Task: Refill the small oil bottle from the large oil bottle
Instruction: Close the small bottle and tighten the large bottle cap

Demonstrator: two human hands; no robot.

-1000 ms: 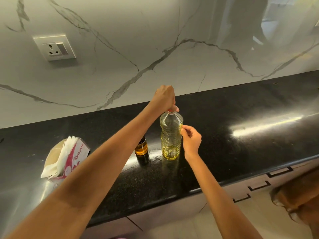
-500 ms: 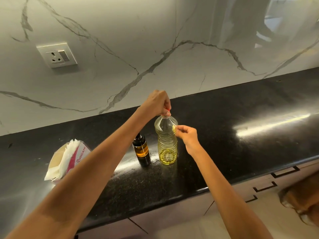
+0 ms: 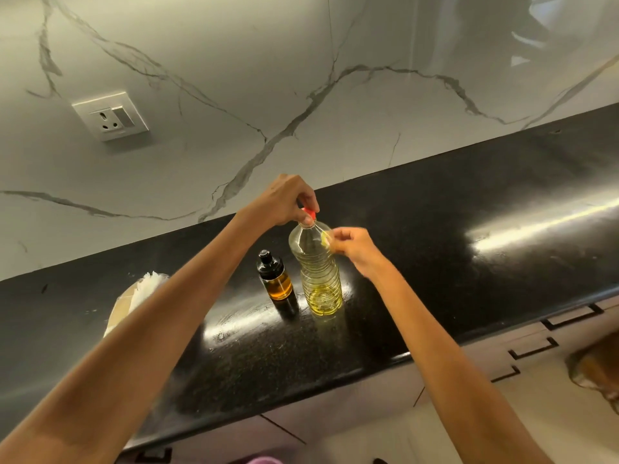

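Observation:
The large oil bottle (image 3: 316, 269) is clear ribbed plastic with yellow oil low inside, standing upright on the black counter (image 3: 435, 262). My left hand (image 3: 284, 202) grips its red cap (image 3: 310, 214) from above. My right hand (image 3: 351, 246) touches the bottle's shoulder on the right, fingers curled against it. Just left of it stands the small oil bottle (image 3: 276, 279), amber glass with a black spout top, upright and untouched.
A tissue box (image 3: 134, 299) lies on the counter to the left, partly hidden by my left forearm. A wall socket (image 3: 110, 117) sits on the marble backsplash. Drawer fronts with black handles (image 3: 532, 349) run below the counter edge.
The view shifted, so both bottles sit lower in frame. My left hand stays on the cap and has turned slightly, showing more of the red cap. My right hand remains at the bottle's shoulder.

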